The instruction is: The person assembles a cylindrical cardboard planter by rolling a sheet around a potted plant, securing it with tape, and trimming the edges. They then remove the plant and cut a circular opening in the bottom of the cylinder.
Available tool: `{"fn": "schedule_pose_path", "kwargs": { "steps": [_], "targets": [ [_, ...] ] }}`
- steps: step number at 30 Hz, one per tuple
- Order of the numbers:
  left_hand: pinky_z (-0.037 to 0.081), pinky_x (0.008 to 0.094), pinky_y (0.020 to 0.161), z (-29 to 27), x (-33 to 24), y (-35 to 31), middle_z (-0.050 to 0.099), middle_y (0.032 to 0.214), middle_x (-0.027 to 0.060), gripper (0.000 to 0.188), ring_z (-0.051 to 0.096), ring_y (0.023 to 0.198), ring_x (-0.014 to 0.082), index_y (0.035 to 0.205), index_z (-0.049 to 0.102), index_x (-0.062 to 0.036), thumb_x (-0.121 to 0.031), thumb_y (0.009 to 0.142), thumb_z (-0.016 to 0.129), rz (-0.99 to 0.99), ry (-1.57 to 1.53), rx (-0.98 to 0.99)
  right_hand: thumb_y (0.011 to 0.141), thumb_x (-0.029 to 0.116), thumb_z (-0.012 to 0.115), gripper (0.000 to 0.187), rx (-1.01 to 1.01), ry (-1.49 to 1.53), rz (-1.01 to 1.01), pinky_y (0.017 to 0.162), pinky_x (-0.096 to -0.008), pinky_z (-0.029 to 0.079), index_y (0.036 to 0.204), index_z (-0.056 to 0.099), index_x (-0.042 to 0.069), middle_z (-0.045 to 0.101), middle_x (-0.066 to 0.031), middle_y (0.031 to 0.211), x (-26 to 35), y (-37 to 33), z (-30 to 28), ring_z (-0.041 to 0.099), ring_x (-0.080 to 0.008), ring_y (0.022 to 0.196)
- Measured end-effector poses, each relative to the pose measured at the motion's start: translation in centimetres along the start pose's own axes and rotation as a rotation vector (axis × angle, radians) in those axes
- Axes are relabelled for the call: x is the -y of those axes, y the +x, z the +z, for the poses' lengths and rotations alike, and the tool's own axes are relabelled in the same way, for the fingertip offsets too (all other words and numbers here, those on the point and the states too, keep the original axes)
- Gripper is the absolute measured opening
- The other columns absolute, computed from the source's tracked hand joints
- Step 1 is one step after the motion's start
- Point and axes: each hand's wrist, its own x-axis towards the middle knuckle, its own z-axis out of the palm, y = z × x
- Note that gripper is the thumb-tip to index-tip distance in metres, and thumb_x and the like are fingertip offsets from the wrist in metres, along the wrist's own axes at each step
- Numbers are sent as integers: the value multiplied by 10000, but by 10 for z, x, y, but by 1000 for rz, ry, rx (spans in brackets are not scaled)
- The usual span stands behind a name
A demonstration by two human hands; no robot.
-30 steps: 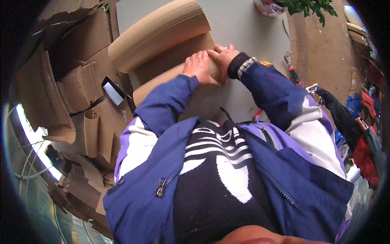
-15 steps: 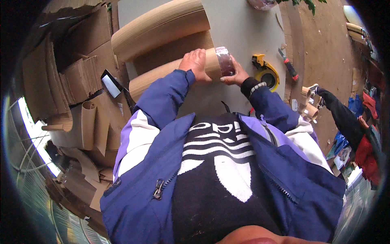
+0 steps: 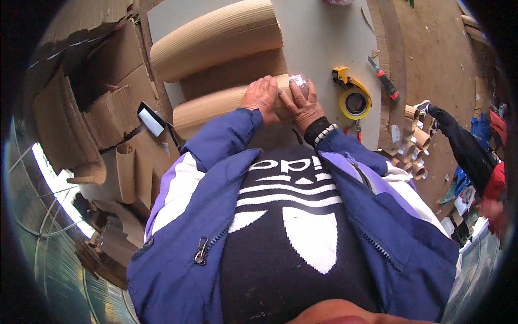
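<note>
A sheet of ribbed brown cardboard lies on the grey board (image 3: 329, 43), curled into a near roll (image 3: 210, 109) and a far roll (image 3: 216, 40). My left hand (image 3: 261, 99) grips the near roll close to its right end, fingers over the top. From that end sticks out a reddish-brown cylinder (image 3: 298, 85) with shiny clear film on it; the rest is hidden inside. My right hand (image 3: 303, 106) grips the same end, its fingers reaching over the roll's edge and the cylinder.
Right of my hands lie a yellow tape dispenser (image 3: 353, 101), a red-and-black utility knife (image 3: 385, 82) and a red-handled tool (image 3: 353, 129). Cardboard tubes (image 3: 418, 141) stand beside another person's dark-clothed limb (image 3: 458, 129). Cardboard scraps (image 3: 116, 116) pile up on the left.
My right hand has moved left from the cylinder's outer end onto the roll's edge, its fingers now on top. My left hand stays on the roll. The view has shifted slightly.
</note>
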Motion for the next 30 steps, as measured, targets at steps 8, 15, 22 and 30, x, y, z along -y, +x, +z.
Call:
{"fn": "schedule_pose_path", "kwargs": {
  "steps": [8,15,22,30],
  "targets": [
    [479,447,986,-41,24,42,594,1190,236,974,579,1153,395,1233,504,17,-462,487,907,18,-139,190,714,222,756,834,315,55,124,1042,-520,477,1465,401,291,327,-136,1527,-6,48,-29,319,-503,1342],
    [538,412,908,-40,65,90,705,1069,217,854,683,1021,341,1114,664,-7,-512,478,926,24,-266,453,534,315,873,1042,516,195,151,1003,-542,480,1458,408,190,413,-227,1423,-29,100,-50,447,-478,1241],
    [526,391,937,-6,70,102,729,1114,147,883,685,1044,291,1152,722,-108,-601,450,936,76,-377,447,489,328,916,1100,617,166,86,1000,-503,490,1446,398,168,494,-191,1359,-29,120,-65,542,-456,1159],
    [519,434,909,34,11,63,723,1107,165,572,677,1067,321,1136,726,-73,-432,700,814,76,-476,401,512,464,935,1237,726,-149,24,1083,-481,418,1474,291,27,419,-207,1470,-2,60,-62,412,-415,1351]
  ]
}}
